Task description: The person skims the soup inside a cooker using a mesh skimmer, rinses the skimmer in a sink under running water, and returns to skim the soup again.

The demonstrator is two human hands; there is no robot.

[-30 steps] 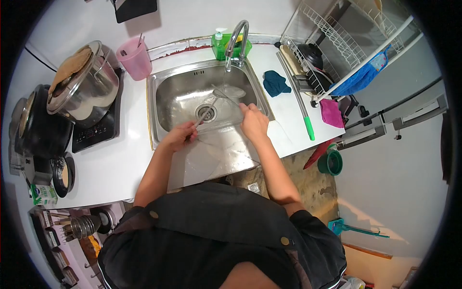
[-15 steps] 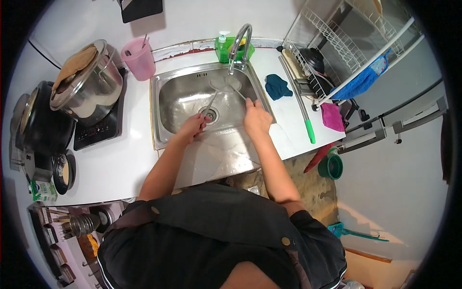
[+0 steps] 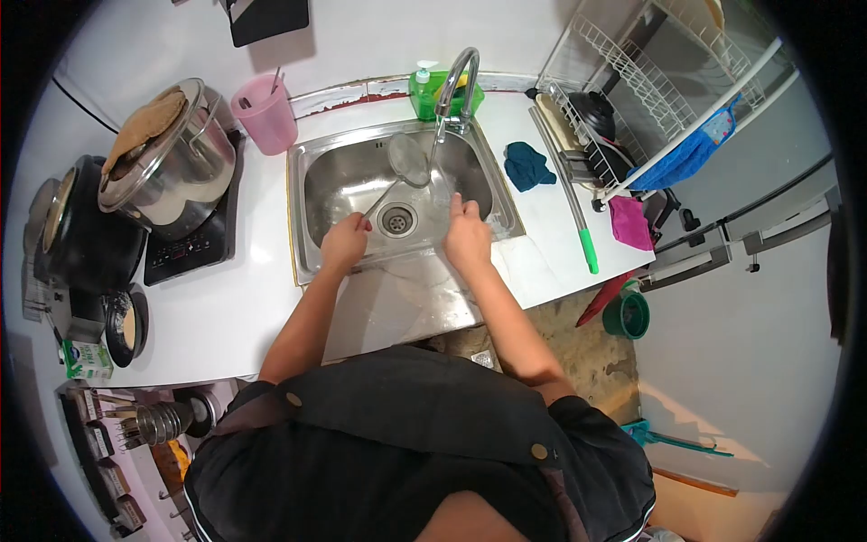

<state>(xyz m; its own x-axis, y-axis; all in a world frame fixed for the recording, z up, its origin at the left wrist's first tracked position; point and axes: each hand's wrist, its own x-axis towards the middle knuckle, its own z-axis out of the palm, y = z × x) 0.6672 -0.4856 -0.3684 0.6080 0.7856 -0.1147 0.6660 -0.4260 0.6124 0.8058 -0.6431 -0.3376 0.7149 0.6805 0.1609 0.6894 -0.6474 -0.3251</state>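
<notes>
Here at the sink (image 3: 327, 185), the left hand (image 3: 345, 242) has its fingers curled firmly round the handle of a strainer (image 3: 408, 161). The round mesh sits over the far half of the basin, tilted up, beyond the drain (image 3: 397, 219), and the tap (image 3: 470, 72) is running! Water (image 3: 438, 137) drops just beside the mesh; whether it touches the edge, I can't say.

Across to the right hand (image 3: 467, 239), poised over the near right part of the basin, forefinger pointing toward the stream. There's a pale blur ahead of it, perhaps splashing water, perhaps a utensil, so I can't call whether those fingers grip anything.

It looks like mid-rinse to me. The move this calls for is a small one: the left wrist brings the mesh under the flow, with the right hand leaving it space.

Now the surroundings. The tap's neck arches over the back of the basin, the main thing to dodge. Behind it sits a green caddy (image 3: 476, 101). On the desk (image 3: 217, 316), right of the sink, lie a teal cloth (image 3: 528, 167) and a pole (image 3: 589, 253), with a rack (image 3: 628, 178) beyond. Over on the left: a pink cup (image 3: 264, 117) near the corner, and a big pot (image 3: 163, 172) on the stove (image 3: 185, 256), both well apart from the strainer.
</notes>
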